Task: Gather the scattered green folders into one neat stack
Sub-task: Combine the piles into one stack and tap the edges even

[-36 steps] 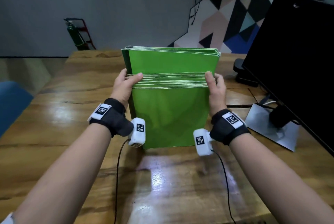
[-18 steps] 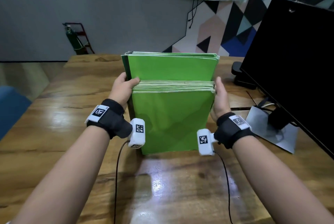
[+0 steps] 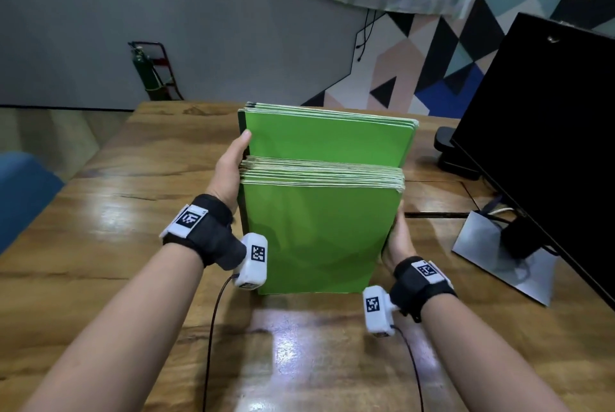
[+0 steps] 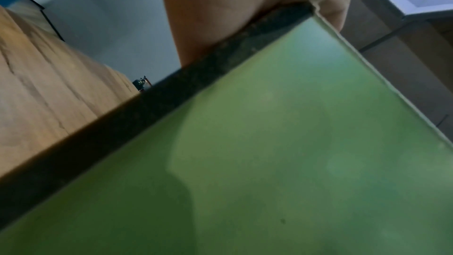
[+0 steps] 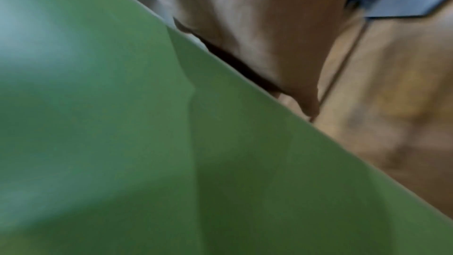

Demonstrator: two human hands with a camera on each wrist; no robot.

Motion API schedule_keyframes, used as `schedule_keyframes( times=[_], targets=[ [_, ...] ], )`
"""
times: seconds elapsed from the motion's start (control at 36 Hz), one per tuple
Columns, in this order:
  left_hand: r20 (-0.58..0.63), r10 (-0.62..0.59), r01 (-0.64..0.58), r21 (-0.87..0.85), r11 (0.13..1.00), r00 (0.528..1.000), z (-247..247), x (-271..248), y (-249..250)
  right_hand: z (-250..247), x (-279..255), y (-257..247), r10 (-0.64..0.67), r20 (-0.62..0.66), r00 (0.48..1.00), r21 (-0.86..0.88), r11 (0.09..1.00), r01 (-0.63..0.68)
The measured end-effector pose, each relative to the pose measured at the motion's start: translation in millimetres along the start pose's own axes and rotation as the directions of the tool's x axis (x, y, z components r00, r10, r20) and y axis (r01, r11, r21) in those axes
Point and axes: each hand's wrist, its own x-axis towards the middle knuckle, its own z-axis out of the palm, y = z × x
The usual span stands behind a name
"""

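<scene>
**Green folders upright on the table, a hand on each side**

Head view: green folders (image 3: 316,232) standing on edge near the middle of the wooden table (image 3: 100,245), in two groups, one behind the other, the rear group reaching higher than the front one. Left hand (image 3: 229,172) flat against the left side of the bundle, fingers straight, thumb tip up against the rear group. Right hand (image 3: 397,238) low against the right side, palm on the edge of the front group; fingers hidden behind the folders, so curled or straight cannot be told. Hands well apart, the whole bundle between them. Black monitor (image 3: 549,145) at the right, its grey stand (image 3: 499,258) just beside the right wrist. Wrist cameras (image 3: 251,262) strapped on both forearms.

Left wrist view: green cover filling the lower frame, dark side edge of the bundle running diagonally, palm (image 4: 220,7) pressed against that edge near the top corner. Wood grain at the left.

Right wrist view: blurred. Green cover across the left, hand (image 5: 269,26) lying along its right edge, table beyond.
</scene>
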Motion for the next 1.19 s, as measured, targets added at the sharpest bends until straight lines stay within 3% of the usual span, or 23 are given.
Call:
schedule_keyframes(
  times=[0.11, 0.19, 0.25, 0.31, 0.39, 0.47, 0.58, 0.64, 0.69, 0.72, 0.78, 0.81, 0.83, 0.86, 0.92, 0.97, 1.06, 1.08, 1.14, 1.19],
  targets=[
    [0.014, -0.003, 0.004, -0.048, 0.999, 1.0, 1.1, 0.4, -0.6, 13.3, 1.6, -56.3, -0.177, 0.058, 0.983, -0.06, 0.982, 0.18],
    [0.003, -0.012, 0.012, -0.093, 0.996, 1.0, -1.2, 3.2, -2.9, 25.0, 2.8, -95.9, -0.305, 0.191, 0.933, -0.129, 0.934, 0.332],
    [0.009, -0.044, 0.045, -0.116, 0.992, 0.999, -1.8, 3.4, -2.2, 30.9, 5.0, -105.0, -0.287, 0.217, 0.933, -0.228, 0.915, 0.334],
    [-0.002, -0.063, 0.062, -0.143, 0.988, 0.998, -0.9, 0.7, 0.1, 32.0, 9.5, -97.9, -0.245, 0.16, 0.956, -0.272, 0.92, 0.282],
    [-0.035, -0.058, 0.053, -0.133, 0.99, 0.998, 2.1, -0.9, 1.5, 35.1, 9.8, -84.2, -0.248, 0.072, 0.966, -0.197, 0.946, 0.257],
    [0.023, -0.047, 0.05, -0.142, 0.989, 0.999, 4.5, -0.3, 2.3, 36.9, 12.2, -82.2, -0.271, 0.025, 0.962, -0.154, 0.95, 0.272],
    [-0.083, -0.038, 0.048, 0.12, 0.992, 0.996, 2.0, 5.4, -2.7, 33.7, 13.3, -85.4, -0.231, 0.058, 0.971, -0.168, 0.957, 0.238],
    [-0.059, -0.063, 0.071, 0.143, 0.987, 0.996, -1.5, 8.7, -2.9, 34.9, 9.2, -93.7, -0.283, 0.076, 0.956, -0.27, 0.917, 0.293],
    [-0.035, -0.088, 0.093, 0.172, 0.981, 0.996, -2.7, 10.9, -1.1, 40.3, 2.5, -107.2, -0.471, 0.068, 0.88, -0.378, 0.804, 0.459],
    [-0.027, -0.088, 0.092, 0.18, 0.979, 0.996, -1.9, 9.7, 0.3, 44.6, -1.1, -115.7, -0.588, 0.077, 0.805, -0.45, 0.7, 0.555],
    [-0.038, -0.081, 0.087, 0.205, 0.975, 0.996, -3.4, 10.4, -0.2, 54.1, -8.6, -132.4, -0.738, 0.193, 0.646, -0.677, 0.377, 0.632],
    [-0.05, -0.088, 0.097, 0.212, 0.973, 0.995, -4.3, 11.0, 0.0, 58.7, -11.1, -138.2, -0.748, 0.286, 0.599, -0.779, 0.182, 0.6],
    [-0.054, -0.089, 0.099, 0.214, 0.972, 0.995, -4.4, 10.1, 0.7, 62.8, -12.4, -142.0, -0.717, 0.369, 0.591, -0.844, 0.007, 0.536],
    [-0.055, -0.083, 0.094, 0.223, 0.97, 0.995, -5.2, 10.9, -0.1, 65.4, -12.6, -143.3, -0.655, 0.426, 0.624, -0.873, -0.119, 0.472],
    [-0.035, -0.061, 0.067, 0.235, 0.97, 0.998, -6.3, 11.8, -2.3, 67.1, -11.8, -142.7, -0.539, 0.472, 0.698, -0.879, -0.226, 0.419],
    [-0.002, -0.015, 0.015, 0.255, 0.967, 1.0, -8.1, 14.0, -3.9, 65.9, -13.0, -143.1, -0.5, 0.5, 0.707, -0.862, -0.21, 0.461],
    [0.057, 0.043, -0.059, 0.31, 0.949, 0.997, -8.8, 14.8, -1.7, 62.2, -10.3, -150.3, -0.459, 0.552, 0.696, -0.805, -0.074, 0.589],
    [0.076, 0.048, -0.07, 0.314, 0.947, 0.996, -9.4, 15.1, -1.1, 60.3, -8.3, -153.1, -0.469, 0.551, 0.69, -0.77, 0.034, 0.638],
    [0.105, 0.05, -0.081, 0.316, 0.945, 0.993, -10.0, 15.9, -1.3, 53.1, -4.4, -155.7, -0.559, 0.422, 0.714, -0.648, 0.365, 0.669],
    [0.115, 0.056, -0.09, 0.318, 0.944, 0.992, -9.9, 16.2, -1.4, 45.9, -5.4, -152.7, -0.468, 0.22, 0.856, -0.474, 0.715, 0.513]
  ],
)
